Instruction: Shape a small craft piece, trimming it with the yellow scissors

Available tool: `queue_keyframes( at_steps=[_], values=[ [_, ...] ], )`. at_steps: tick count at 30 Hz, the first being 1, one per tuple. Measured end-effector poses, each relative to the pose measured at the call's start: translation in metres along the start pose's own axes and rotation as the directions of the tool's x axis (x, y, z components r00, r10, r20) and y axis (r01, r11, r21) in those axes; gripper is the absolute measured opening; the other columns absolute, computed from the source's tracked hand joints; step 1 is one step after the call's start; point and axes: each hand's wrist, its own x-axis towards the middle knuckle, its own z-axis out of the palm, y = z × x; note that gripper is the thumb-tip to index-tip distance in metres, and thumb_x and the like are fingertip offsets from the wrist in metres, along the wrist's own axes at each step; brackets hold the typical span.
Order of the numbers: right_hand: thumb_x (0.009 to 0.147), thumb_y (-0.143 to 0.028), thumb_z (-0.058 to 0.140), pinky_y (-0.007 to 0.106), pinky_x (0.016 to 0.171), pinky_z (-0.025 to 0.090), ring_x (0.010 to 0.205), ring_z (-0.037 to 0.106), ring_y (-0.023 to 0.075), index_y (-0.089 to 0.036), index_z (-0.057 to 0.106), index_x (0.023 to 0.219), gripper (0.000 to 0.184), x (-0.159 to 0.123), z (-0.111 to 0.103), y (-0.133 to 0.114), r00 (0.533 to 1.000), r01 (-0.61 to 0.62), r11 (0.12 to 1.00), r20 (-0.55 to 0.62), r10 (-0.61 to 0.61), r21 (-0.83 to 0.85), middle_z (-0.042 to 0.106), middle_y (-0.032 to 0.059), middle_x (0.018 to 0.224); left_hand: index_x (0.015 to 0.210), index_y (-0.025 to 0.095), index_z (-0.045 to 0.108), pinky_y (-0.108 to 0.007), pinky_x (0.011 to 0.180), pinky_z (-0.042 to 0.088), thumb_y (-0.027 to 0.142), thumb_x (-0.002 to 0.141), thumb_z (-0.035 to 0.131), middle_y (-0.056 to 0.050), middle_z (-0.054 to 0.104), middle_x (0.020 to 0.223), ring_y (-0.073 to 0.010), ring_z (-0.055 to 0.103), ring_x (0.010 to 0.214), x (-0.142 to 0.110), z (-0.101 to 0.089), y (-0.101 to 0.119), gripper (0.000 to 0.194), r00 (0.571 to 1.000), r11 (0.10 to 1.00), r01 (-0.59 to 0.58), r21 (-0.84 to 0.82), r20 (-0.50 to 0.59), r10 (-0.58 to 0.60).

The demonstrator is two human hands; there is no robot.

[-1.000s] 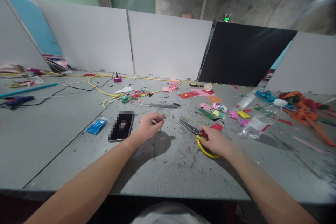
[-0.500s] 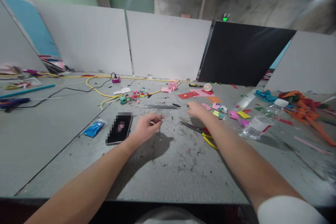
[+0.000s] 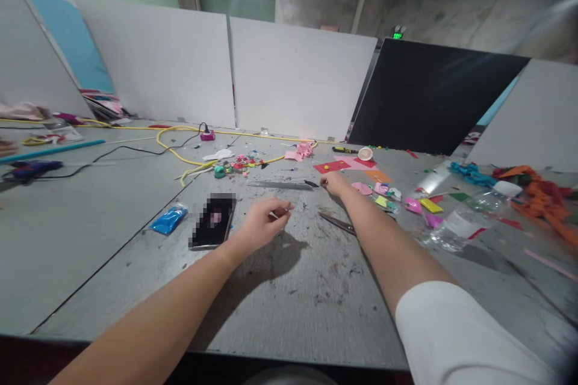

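Above the table's middle, my left hand (image 3: pixel 265 221) is closed in a pinch, thumb and forefinger together. Something small and greyish seems to show at its fingertips, too tiny to name. My right hand (image 3: pixel 334 184) reaches farther forward, its fingers curled together low over the table; what they hold, if anything, is hidden. Just left of its fingertips lies a bundle of thin grey rods or wires (image 3: pixel 280 184) with a black pointed piece (image 3: pixel 311 183) at the right end. Scissors (image 3: pixel 336 222) lie under my right forearm, which covers their handles.
A phone (image 3: pixel 214 222) and a blue packet (image 3: pixel 169 219) lie left of my left hand. Coloured clay lumps (image 3: pixel 241 162) and red paper (image 3: pixel 332 166) are behind. A water bottle (image 3: pixel 469 219) stands at right. A yellow cable (image 3: pixel 180 129) runs along the back.
My right hand has moved forward, and its forearm now covers the scissors' yellow handles. My left hand keeps its pinch. The whole view has shifted slightly.
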Motion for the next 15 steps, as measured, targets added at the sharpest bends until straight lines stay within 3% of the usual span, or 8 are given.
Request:
queue_keyframes(
  at_steps=[10, 15],
  values=[
    [0.088, -0.01, 0.06, 0.024, 0.086, 0.044, 0.104, 0.068, 0.0205, -0.016, 0.081, 0.106, 0.028, -0.01, -0.011, -0.012, 0.993, 0.099, 0.988, 0.082, -0.09, -0.121, 0.077, 0.0139, 0.116, 0.095, 0.015, 0.077, -0.021, 0.06, 0.053, 0.032, 0.083, 0.066, -0.005, 0.071, 0.078, -0.0139, 0.064, 0.069, 0.003, -0.003, 0.0, 0.024, 0.999, 0.999, 0.036, -0.023, -0.032, -0.036],
    [0.093, -0.008, 0.054, 0.029, 0.097, 0.045, 0.12, 0.065, 0.025, -0.014, 0.077, 0.115, 0.032, -0.016, -0.011, -0.024, 0.992, 0.11, 0.982, 0.073, -0.099, -0.153, 0.071, 0.0186, 0.129, 0.094, 0.015, 0.076, -0.022, 0.062, 0.054, 0.033, 0.083, 0.067, -0.005, 0.07, 0.077, -0.0137, 0.063, 0.07, 0.004, -0.006, 0.001, 0.023, 0.998, 0.998, 0.038, -0.052, -0.052, -0.041]
  ],
)
